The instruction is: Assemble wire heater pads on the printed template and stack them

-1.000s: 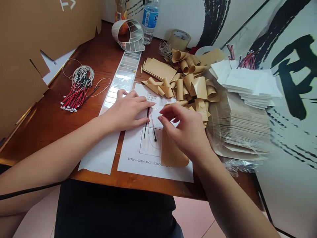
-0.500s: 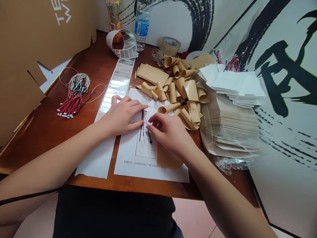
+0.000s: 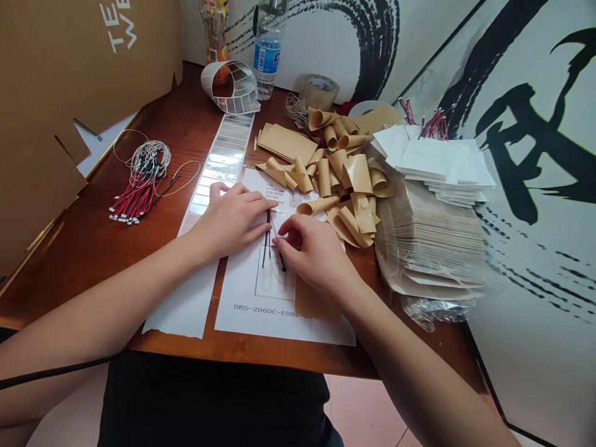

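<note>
Black-and-red wires (image 3: 269, 239) point away from the person, left hand (image 3: 231, 220) flat beside them, right hand (image 3: 313, 254) pinching them.

Head cam, looking fwd & down.

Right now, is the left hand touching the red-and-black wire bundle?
Apart: the head view shows tabletop between the left hand and the red-and-black wire bundle.

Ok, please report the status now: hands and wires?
Left hand flat on printed sheet, beside red-and-black wires. Right fingers at the wires. Curled brown paper close, not blocking.
</note>
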### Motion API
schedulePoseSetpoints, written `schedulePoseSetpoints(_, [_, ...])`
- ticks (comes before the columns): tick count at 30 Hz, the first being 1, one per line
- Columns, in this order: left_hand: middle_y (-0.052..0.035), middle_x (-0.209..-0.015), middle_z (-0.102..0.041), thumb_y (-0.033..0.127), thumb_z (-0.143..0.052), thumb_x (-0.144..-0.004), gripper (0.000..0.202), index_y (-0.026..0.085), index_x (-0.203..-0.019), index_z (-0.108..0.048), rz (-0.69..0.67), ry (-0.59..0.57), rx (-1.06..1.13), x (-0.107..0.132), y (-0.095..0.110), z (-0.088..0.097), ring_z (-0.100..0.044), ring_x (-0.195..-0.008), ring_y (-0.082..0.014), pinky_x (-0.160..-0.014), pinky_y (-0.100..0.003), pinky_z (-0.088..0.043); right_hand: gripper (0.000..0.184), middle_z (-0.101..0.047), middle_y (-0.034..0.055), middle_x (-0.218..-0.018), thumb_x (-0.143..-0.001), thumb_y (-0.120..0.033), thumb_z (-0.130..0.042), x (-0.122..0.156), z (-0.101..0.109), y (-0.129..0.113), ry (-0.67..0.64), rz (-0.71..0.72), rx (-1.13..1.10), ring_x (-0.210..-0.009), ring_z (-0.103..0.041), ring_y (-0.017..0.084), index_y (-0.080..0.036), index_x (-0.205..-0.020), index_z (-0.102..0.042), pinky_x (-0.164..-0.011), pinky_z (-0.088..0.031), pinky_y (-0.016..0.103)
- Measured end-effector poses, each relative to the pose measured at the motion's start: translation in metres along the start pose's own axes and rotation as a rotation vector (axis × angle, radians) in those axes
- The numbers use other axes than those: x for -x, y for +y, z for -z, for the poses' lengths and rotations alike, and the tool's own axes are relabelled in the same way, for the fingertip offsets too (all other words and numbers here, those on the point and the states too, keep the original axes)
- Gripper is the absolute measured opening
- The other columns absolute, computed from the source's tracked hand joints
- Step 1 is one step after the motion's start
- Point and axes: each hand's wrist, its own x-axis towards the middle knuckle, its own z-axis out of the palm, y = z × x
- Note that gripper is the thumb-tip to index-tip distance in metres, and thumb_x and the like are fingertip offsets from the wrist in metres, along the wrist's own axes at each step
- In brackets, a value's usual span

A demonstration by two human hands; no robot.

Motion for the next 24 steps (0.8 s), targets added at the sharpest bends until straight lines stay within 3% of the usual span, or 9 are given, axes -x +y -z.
schedulePoseSetpoints(7, [-0.008, -0.122, -0.079, 0.033, -0.056, -0.101, 0.031, 0.026, -0.127, -0.072, 0.011, 0.011, -0.01, -0.001, -0.001, -0.001, -0.06, -0.114, -0.0316, -0.1, -0.054, -0.027, 0.014, -0.059, 0.0021, -0.078, -0.086, -0.019, -0.062, -0.001, 0.001, 0.001, -0.029, 0.017, 0.04, -0.073, -0.055, 0.018, -0.021, -0.074, -0.056, -0.068, -0.038, 0.031])
schedulePoseSetpoints(12, [-0.0074, -0.121, -0.079, 0.033, -0.056, -0.102, 0.031, 0.028, -0.127, -0.072, 0.005, 0.013, -0.02, -0.001, -0.003, -0.002, -0.06, -0.113, -0.0308, -0.1, -0.053, -0.027, 0.017, -0.061, 0.0029, -0.079, -0.088, -0.021, -0.061, 0.007, 0.034, -0.008, -0.03, 0.118, 0.116, -0.074, -0.055, 0.018, -0.022, -0.074, -0.053, -0.068, -0.039, 0.031])
schedulePoseSetpoints(15, [-0.0066, -0.123, -0.079, 0.032, -0.056, -0.102, 0.03, 0.028, -0.128, -0.072, 0.011, 0.004, -0.024, -0.001, -0.004, -0.003, -0.06, -0.113, -0.0303, -0.1, -0.053, -0.026, 0.017, -0.063, 0.0006, -0.072, -0.087, -0.02, -0.066, 0.02, 0.048, -0.012, -0.319, 0.061, 0.139, -0.067, -0.053, 0.017, -0.022, -0.073, -0.056, -0.063, -0.038, 0.03])
schedulePoseSetpoints(17, [-0.0059, -0.123, -0.078, 0.032, -0.057, -0.102, 0.03, 0.028, -0.128, -0.071, 0.01, 0.006, -0.025, -0.001, -0.005, -0.003, -0.06, -0.114, -0.0298, -0.1, -0.052, -0.025, 0.017, -0.065, 0.0003, -0.074, -0.083, -0.016, -0.069, 0.029, 0.046, -0.011, -0.483, 0.047, 0.142, -0.066, -0.054, 0.016, -0.022, -0.072, -0.058, -0.061, -0.039, 0.028])
schedulePoseSetpoints(24, [-0.0067, -0.123, -0.078, 0.03, -0.056, -0.102, 0.031, 0.028, -0.129, -0.071, 0.007, 0.0, -0.023, 0.0, -0.002, -0.001, -0.059, -0.114, -0.0298, -0.102, -0.053, -0.025, 0.017, -0.064, 0.0, -0.078, -0.089, -0.01, -0.066, 0.049, 0.024, 0.002, -0.396, 0.063, 0.105, -0.068, -0.055, 0.015, -0.021, -0.078, -0.058, -0.065, -0.042, 0.028])
